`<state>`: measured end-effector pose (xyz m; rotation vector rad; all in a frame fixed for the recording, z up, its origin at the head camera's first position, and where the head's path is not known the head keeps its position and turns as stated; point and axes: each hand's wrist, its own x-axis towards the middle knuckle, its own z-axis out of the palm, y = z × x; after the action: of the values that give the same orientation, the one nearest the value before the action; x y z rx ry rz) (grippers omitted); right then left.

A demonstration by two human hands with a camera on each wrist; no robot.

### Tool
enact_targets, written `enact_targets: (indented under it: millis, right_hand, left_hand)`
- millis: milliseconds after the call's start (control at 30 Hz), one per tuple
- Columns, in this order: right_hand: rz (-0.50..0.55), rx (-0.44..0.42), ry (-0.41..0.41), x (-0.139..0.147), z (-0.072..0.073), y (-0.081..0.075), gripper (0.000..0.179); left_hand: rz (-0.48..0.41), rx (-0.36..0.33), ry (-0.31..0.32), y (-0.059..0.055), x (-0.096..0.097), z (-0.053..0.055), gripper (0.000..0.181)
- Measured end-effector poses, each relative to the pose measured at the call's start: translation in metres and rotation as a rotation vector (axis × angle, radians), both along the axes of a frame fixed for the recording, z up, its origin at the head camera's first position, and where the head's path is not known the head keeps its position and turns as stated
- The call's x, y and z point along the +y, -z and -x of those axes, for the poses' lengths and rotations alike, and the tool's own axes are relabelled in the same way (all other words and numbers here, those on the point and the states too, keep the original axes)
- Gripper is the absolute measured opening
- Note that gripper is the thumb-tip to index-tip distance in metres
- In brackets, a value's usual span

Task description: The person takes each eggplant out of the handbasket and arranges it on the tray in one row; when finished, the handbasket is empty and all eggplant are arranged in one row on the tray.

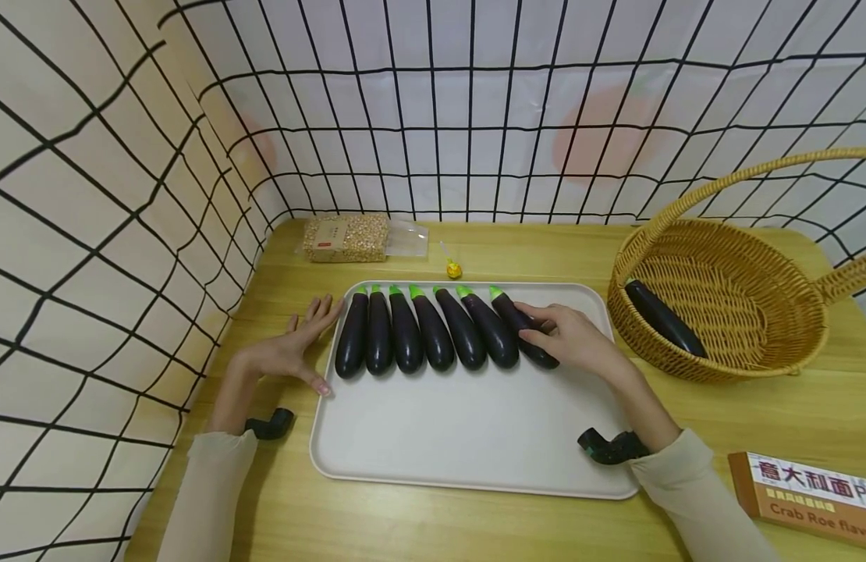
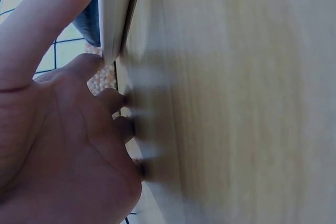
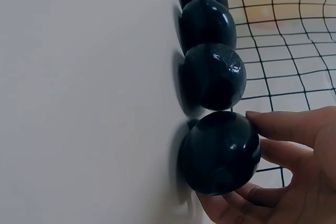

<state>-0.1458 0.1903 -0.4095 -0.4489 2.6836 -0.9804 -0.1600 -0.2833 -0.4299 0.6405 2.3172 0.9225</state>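
Several dark purple eggplants [image 1: 408, 332] with green stem ends lie side by side in a row across the upper part of a white tray [image 1: 475, 437]. My right hand [image 1: 569, 336] grips the rightmost eggplant [image 1: 506, 310], thumb on one side and fingers around the other. In the right wrist view that eggplant [image 3: 220, 153] shows its rounded end, close over the tray surface, with its neighbours lined up beyond. At the tray's left edge my left hand [image 1: 285, 351] is spread, thumb at the rim and fingertips near the upper left corner. It holds no eggplant.
A wicker basket [image 1: 777, 304] with a tall handle stands at the right, one eggplant [image 1: 665, 318] inside. Behind the tray lie a bag of grains [image 1: 349, 239] and a yellow-wrapped lollipop [image 1: 453, 269]. A pasta box [image 1: 812, 499] sits front right. Black wire grid [image 1: 475, 129] encloses the back and left.
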Motion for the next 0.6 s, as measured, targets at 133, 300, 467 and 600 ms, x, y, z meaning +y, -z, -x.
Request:
enact_targets:
  millis: [133,300,467,600]
  right_hand:
    - [0.014,-0.017,-0.001,0.002,0.001,0.001,0.057]
    - [0.030,-0.045,-0.014,0.011,-0.002,-0.007,0.059]
    - [0.046,-0.029,-0.008,0.039,-0.010,-0.030,0.053]
    - [0.031,-0.036,0.060,0.073,-0.015,-0.046,0.046]
  left_hand:
    - [-0.001,-0.001,-0.003,0.000,0.000,0.000,0.147]
    - [-0.005,-0.005,-0.004,0.000,0.000,0.000,0.147]
    - [-0.010,0.000,0.002,0.001,-0.001,0.000,0.146]
    - [-0.017,-0.001,0.004,0.001,-0.001,-0.001,0.146]
